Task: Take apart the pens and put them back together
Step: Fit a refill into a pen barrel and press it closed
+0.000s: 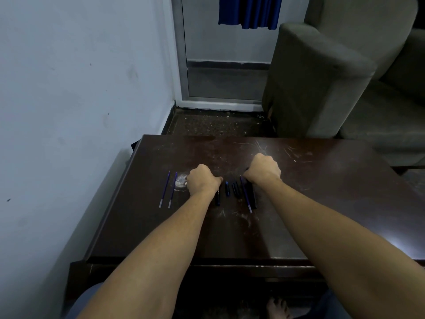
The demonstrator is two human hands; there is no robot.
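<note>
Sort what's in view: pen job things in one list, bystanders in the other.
Job:
two refills lying left of the left hand
dark pen parts between the hands
refill and barrel under the right hand
table as work surface

Bystanders:
armchair
door
blue curtain

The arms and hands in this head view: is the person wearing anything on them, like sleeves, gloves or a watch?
Nothing shows on them. Both forearms are bare up to the picture's edge, with no sleeves visible. The left hand and right hand have no gloves, and no watch, band or ring is visible.
</note>
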